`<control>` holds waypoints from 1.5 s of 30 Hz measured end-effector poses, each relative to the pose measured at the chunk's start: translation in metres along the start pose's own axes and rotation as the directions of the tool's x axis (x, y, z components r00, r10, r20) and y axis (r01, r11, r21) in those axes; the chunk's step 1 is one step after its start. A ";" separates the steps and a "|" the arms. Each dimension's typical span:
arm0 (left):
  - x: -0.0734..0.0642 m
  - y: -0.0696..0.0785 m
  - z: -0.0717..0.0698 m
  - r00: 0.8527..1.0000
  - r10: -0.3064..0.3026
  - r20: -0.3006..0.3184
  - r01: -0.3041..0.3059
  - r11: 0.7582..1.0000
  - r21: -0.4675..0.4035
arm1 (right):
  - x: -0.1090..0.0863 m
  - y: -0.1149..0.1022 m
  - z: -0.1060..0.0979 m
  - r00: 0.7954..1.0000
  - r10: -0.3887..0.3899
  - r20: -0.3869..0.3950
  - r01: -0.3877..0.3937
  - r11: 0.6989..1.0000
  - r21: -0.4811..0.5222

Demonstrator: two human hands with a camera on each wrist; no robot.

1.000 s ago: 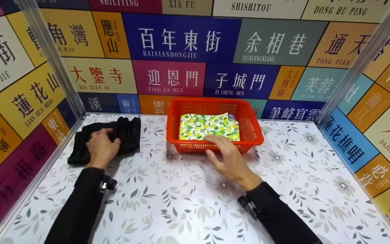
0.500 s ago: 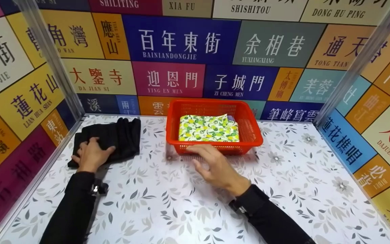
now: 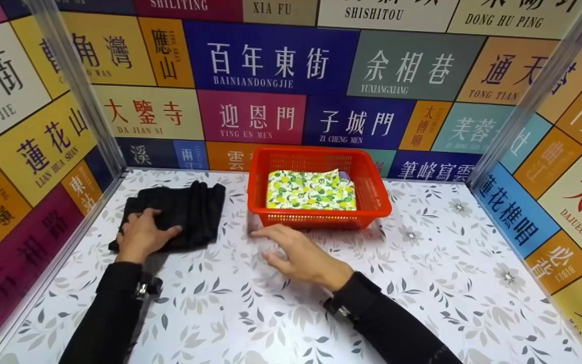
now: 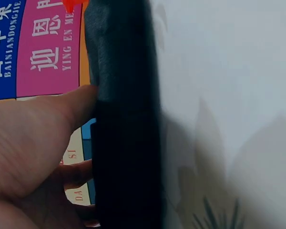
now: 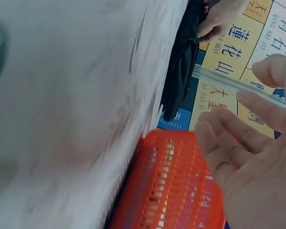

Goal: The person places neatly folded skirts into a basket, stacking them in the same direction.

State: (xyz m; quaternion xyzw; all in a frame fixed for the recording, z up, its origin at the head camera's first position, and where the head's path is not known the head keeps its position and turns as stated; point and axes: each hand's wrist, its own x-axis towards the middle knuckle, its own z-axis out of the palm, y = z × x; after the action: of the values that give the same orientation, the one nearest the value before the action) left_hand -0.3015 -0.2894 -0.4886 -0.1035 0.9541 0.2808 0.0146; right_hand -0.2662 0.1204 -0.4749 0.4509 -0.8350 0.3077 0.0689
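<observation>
A folded black garment (image 3: 180, 215) lies on the left of the table, its right part bunched in loose folds. My left hand (image 3: 143, 236) rests on its near left part with the fingers spread. In the left wrist view, the thumb (image 4: 83, 102) and fingertips touch the top of the dark cloth (image 4: 126, 119). My right hand (image 3: 301, 255) hovers in front of the basket, fingers loosely bent and holding nothing. The red plastic basket (image 3: 379, 205) contains a folded cloth (image 3: 311, 192) with a lemon print; something purple shows behind that cloth.
A white, leaf-patterned tabletop (image 3: 250, 313) lies under everything. Panels with coloured street-name signs (image 3: 271, 55) wall in the back and both sides. Metal posts (image 3: 76, 86) stand at the two rear corners.
The black garment has slid a little to the right and nearer, with my left hand on it. My right hand has drawn back from the basket's rim and moved left.
</observation>
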 end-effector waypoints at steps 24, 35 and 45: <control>-0.035 0.012 0.008 0.993 0.105 -0.047 -0.107 0.993 -0.044 | 0.061 -0.011 0.047 0.839 0.521 0.153 -0.543 0.818 0.189; -0.026 0.005 -0.002 1.000 -0.020 -0.015 0.018 0.986 -0.168 | 0.076 -0.012 0.059 0.756 0.634 0.164 -0.639 0.659 0.397; -0.032 0.006 -0.016 0.985 0.002 0.173 0.042 0.966 -0.255 | 0.070 -0.007 0.057 0.716 0.668 0.202 -0.642 0.517 0.566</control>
State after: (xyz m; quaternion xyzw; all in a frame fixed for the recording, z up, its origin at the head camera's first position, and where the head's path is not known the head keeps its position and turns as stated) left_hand -0.2711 -0.2872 -0.4694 -0.0897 0.9036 0.4100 0.0860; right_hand -0.2924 0.0351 -0.4906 0.0939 -0.7979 0.5673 -0.1811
